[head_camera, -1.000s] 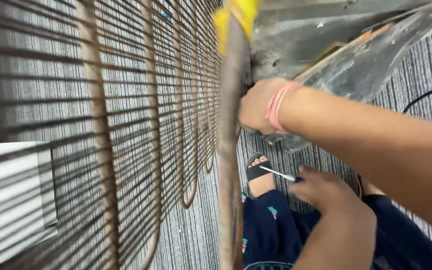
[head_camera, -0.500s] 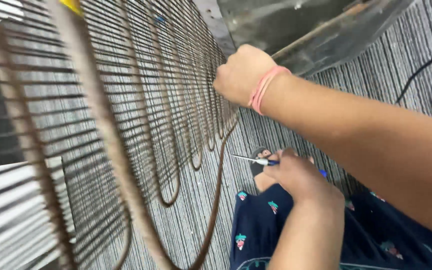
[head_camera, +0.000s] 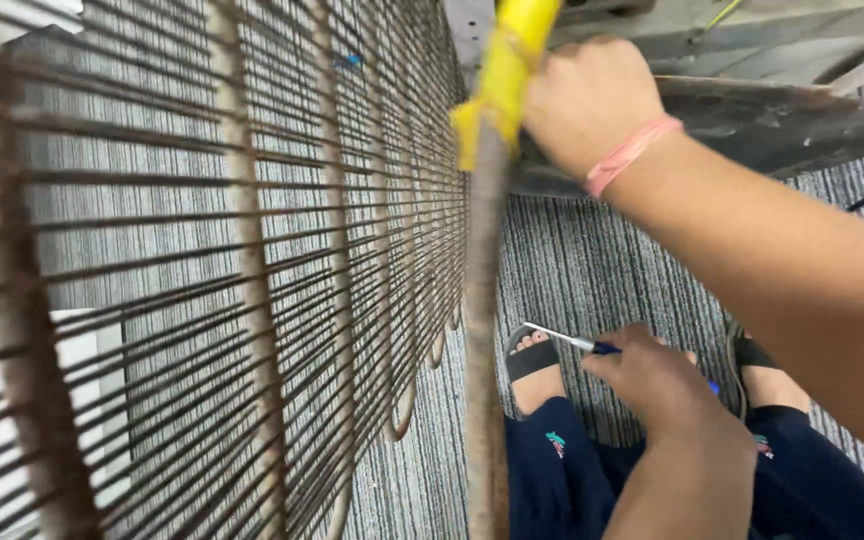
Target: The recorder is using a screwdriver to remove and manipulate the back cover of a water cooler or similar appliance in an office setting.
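Observation:
A large rusty wire grid with looping tubes [head_camera: 252, 300] stands on edge and fills the left of the view. Its near edge tube [head_camera: 482, 380] runs top to bottom, with yellow tape [head_camera: 502, 70] wrapped round its upper end. My right hand [head_camera: 587, 100], a pink band on its wrist, is closed on the grid's frame just beside the yellow tape. Lower down, my left hand [head_camera: 657, 385] grips a small screwdriver [head_camera: 567, 340] with a blue handle; its thin metal shaft points left towards the edge tube without touching it.
A grey metal cabinet panel [head_camera: 752, 110] lies at the top right behind my right hand. Striped grey carpet [head_camera: 592, 260] covers the floor. My feet in dark sandals [head_camera: 532, 360] and dark trousers [head_camera: 552, 470] are below, close to the grid's edge.
The view has swung so the edge tube and yellow tape stand in the centre. My right hand stays on the frame; the left hand with the screwdriver has stayed low by my feet.

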